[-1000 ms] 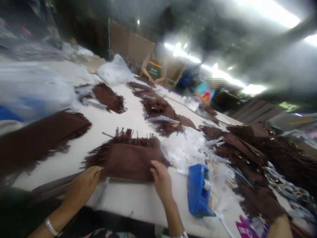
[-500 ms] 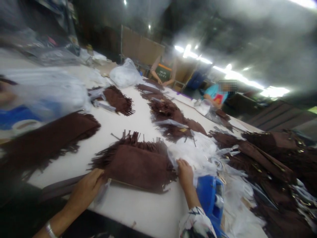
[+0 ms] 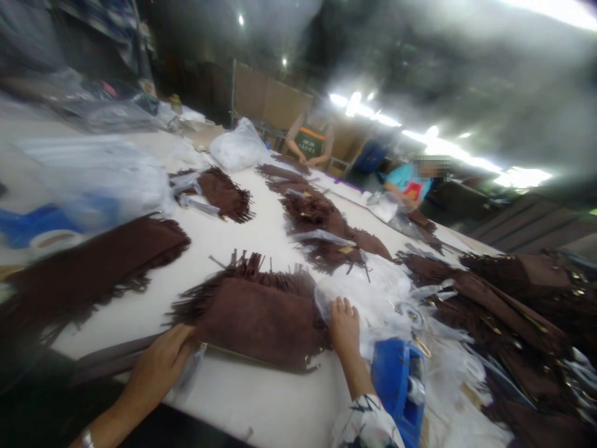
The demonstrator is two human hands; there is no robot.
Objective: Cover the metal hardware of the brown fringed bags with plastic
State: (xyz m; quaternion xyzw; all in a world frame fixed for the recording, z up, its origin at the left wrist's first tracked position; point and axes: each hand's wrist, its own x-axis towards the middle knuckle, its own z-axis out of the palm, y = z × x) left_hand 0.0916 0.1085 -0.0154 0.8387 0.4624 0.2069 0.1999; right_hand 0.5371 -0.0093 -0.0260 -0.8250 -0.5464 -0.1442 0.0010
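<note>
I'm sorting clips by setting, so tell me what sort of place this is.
Probably a workshop or factory floor: many similar brown fringed bags lie along a long white table, and an aproned person is at its far end.

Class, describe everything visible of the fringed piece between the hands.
The fringed piece is brown and looks suede-like: a plain panel, strips on its far and left sides, a thin gold-coloured near edge. It lies on the table; the left hand touches its near-left corner, the right hand is at its right edge.
</note>
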